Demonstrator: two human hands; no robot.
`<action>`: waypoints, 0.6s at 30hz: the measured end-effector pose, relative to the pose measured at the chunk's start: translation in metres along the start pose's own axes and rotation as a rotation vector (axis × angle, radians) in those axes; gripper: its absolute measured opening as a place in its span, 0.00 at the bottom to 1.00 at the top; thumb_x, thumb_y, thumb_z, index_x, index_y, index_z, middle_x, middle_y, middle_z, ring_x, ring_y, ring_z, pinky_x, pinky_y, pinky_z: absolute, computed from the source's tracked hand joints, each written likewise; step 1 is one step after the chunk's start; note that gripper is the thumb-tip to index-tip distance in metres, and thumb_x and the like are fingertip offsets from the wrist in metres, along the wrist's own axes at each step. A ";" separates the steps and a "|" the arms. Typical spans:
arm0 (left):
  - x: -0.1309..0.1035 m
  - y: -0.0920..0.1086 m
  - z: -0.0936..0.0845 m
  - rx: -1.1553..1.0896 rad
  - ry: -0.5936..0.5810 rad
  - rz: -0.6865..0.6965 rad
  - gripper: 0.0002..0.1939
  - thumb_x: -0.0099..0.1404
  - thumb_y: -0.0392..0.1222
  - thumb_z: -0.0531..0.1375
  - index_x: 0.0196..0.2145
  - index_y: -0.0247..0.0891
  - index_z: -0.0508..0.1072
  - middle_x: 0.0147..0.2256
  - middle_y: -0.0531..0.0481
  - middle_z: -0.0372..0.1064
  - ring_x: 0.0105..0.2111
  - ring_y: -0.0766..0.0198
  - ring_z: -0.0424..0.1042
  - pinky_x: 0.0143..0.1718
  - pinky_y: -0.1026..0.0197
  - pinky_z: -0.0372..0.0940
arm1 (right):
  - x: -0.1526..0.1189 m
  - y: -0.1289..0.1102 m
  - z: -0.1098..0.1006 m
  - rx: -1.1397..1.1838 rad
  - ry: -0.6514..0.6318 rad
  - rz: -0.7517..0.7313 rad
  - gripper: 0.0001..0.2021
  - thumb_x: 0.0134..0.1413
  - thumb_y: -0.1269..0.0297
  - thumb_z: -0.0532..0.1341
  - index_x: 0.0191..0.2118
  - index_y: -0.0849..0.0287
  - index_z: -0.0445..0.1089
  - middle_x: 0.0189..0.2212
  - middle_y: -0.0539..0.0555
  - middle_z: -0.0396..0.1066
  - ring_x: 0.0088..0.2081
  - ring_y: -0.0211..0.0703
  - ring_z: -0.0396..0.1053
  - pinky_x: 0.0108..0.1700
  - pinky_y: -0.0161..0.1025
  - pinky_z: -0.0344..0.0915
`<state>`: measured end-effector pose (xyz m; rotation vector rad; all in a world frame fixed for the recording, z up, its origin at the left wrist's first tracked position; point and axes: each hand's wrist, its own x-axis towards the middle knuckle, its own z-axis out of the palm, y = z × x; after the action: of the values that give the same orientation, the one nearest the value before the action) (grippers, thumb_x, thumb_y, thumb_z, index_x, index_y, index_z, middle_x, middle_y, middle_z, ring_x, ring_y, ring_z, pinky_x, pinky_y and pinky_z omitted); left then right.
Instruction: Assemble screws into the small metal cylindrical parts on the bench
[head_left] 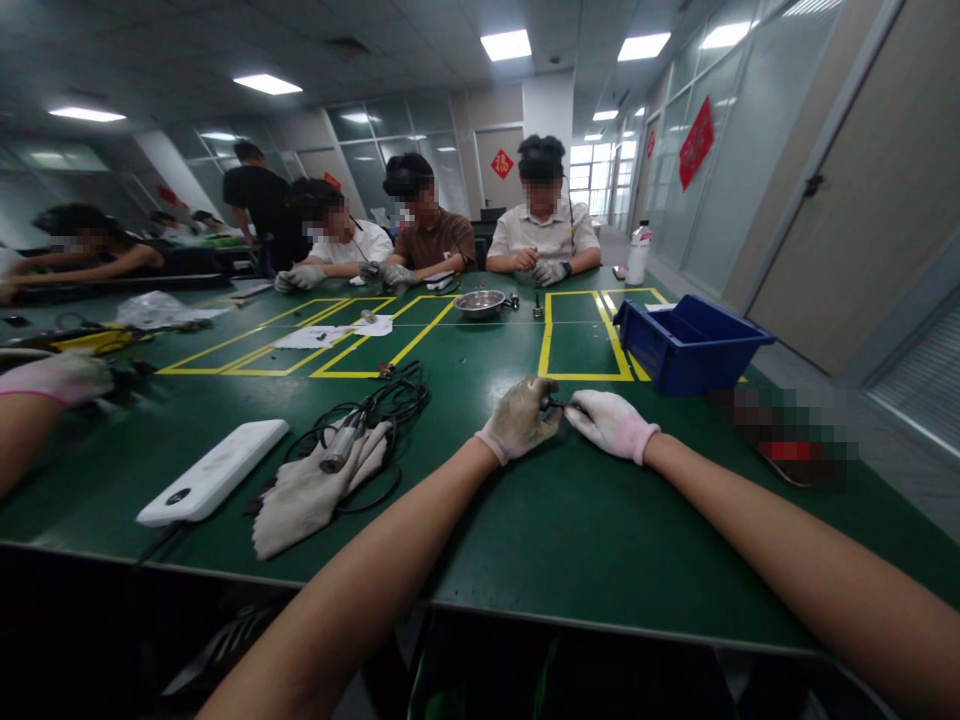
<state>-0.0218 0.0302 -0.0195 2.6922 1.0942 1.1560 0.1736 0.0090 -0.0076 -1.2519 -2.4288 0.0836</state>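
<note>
My left hand (523, 418), in a soiled white work glove, is closed around a small dark metal part (551, 404) that shows only between the fingers. My right hand (606, 420), gloved in white with a pink cuff, pinches the near end of a thin dark piece that reaches toward that part. The two hands almost meet above the green table (600, 550). What exactly they hold is too small and too covered to name.
A blue bin (694, 345) stands to the right, beside a blurred dark-red object (791, 450). At left lie a white power bank (214, 470), a spare glove (300, 500), a metal cylindrical tool (343, 445) and black cables. A metal bowl (481, 304) sits beyond; co-workers sit opposite.
</note>
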 end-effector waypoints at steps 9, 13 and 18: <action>0.001 0.003 -0.004 -0.076 -0.047 -0.002 0.14 0.58 0.38 0.58 0.43 0.37 0.67 0.35 0.47 0.66 0.32 0.65 0.68 0.35 0.60 0.66 | 0.000 0.001 0.000 -0.006 -0.013 -0.021 0.14 0.62 0.58 0.48 0.33 0.60 0.64 0.28 0.53 0.65 0.29 0.38 0.62 0.32 0.34 0.54; 0.000 0.004 -0.007 -0.113 -0.060 -0.011 0.15 0.59 0.38 0.58 0.45 0.36 0.67 0.36 0.47 0.66 0.32 0.65 0.68 0.36 0.60 0.67 | 0.001 0.001 0.000 -0.014 -0.009 -0.017 0.14 0.62 0.57 0.48 0.33 0.60 0.64 0.28 0.53 0.65 0.29 0.37 0.62 0.32 0.34 0.54; 0.000 0.003 -0.014 -0.142 -0.098 0.042 0.15 0.62 0.38 0.55 0.48 0.36 0.66 0.39 0.45 0.66 0.36 0.64 0.68 0.39 0.59 0.67 | 0.000 0.000 0.000 -0.011 -0.004 -0.014 0.14 0.62 0.57 0.47 0.34 0.60 0.64 0.29 0.54 0.66 0.29 0.38 0.62 0.32 0.34 0.54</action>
<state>-0.0290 0.0240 -0.0085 2.6430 0.9105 1.0511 0.1734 0.0091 -0.0073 -1.2400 -2.4451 0.0688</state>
